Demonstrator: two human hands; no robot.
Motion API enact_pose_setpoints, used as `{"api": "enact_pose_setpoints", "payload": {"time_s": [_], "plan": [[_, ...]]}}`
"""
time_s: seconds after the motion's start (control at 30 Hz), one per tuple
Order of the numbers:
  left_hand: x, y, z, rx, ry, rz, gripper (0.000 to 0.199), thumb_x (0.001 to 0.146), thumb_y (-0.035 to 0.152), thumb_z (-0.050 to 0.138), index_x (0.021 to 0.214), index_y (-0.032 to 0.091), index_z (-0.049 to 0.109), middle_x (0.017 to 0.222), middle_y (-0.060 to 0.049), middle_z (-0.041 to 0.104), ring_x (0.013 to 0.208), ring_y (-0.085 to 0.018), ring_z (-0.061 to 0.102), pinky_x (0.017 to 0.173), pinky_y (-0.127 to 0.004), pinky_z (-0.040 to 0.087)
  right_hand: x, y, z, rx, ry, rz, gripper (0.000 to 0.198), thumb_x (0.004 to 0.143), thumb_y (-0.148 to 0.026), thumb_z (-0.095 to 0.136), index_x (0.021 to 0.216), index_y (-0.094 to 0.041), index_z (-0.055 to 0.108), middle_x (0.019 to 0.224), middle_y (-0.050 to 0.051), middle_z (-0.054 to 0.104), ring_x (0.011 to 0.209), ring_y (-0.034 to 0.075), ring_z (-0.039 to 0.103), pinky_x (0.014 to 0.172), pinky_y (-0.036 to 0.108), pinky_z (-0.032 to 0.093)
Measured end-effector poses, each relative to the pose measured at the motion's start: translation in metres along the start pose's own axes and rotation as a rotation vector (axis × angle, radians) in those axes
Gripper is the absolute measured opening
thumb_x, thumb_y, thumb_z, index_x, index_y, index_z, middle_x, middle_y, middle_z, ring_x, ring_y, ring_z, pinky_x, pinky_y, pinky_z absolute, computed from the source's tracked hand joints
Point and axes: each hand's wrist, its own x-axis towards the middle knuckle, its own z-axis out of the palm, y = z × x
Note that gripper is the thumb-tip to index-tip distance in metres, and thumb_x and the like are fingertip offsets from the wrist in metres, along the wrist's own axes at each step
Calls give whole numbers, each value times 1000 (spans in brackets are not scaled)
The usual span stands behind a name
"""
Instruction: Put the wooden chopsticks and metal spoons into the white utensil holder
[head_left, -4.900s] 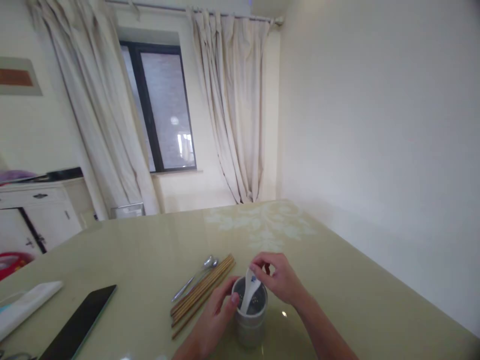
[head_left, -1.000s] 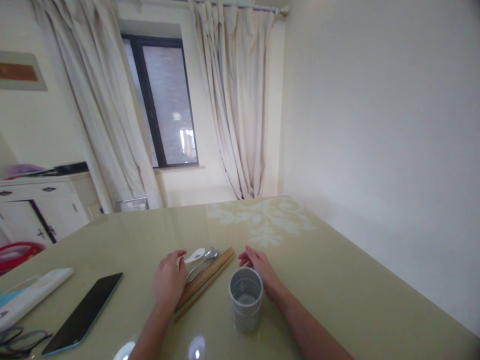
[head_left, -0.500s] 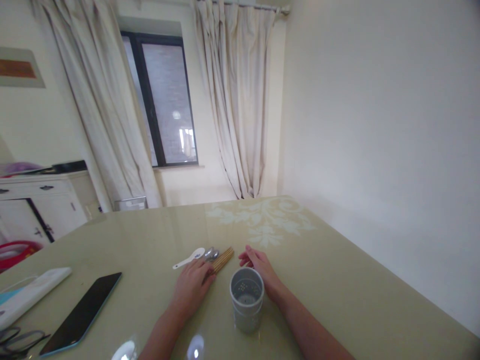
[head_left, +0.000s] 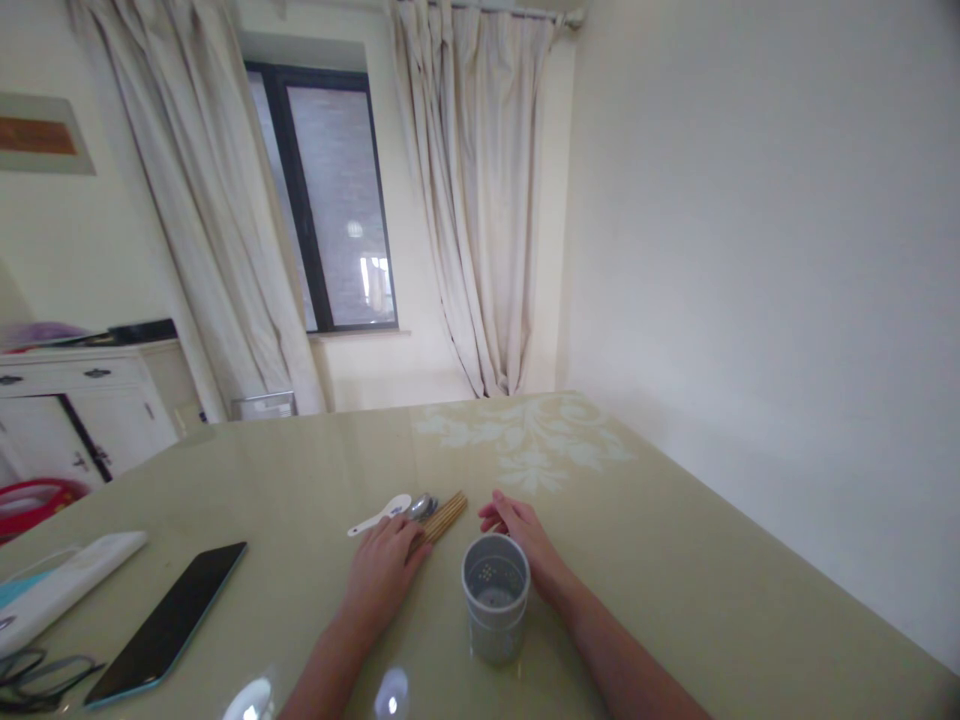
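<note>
My left hand lies over the near end of a bundle of wooden chopsticks, with fingers and thumb closed around it. Just left of the bundle are metal spoons, their handles hidden under my hand. Beside them lies a white spoon with a small pattern in its bowl. My right hand rests on its side behind and right of a grey cup, fingers loosely bent and thumb apart. The cup stands upright, with small holes visible in its floor and nothing seen inside.
At the left lie a dark-screened phone, a pair of glasses and a white power strip. A wall runs along the table's right edge. Beyond the table are curtains, a window and a white cabinet.
The chopsticks under my left hand have shifted slightly, covering more of one metal spoon. My right hand and the cup stay in place. The view moves very little.
</note>
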Motion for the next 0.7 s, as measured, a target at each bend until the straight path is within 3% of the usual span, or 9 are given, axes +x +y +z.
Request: {"api": "enact_pose_setpoints", "payload": {"time_s": [0.7], "plan": [[0, -4, 14, -51, 89, 84, 28, 100, 28, 56, 120, 29, 76, 127, -7, 73, 124, -26, 62, 113, -40, 45, 2, 2, 0, -9, -9, -13, 78, 78, -91, 59, 82, -16, 76, 75, 7, 73, 66, 19, 65, 68, 32, 51]]}}
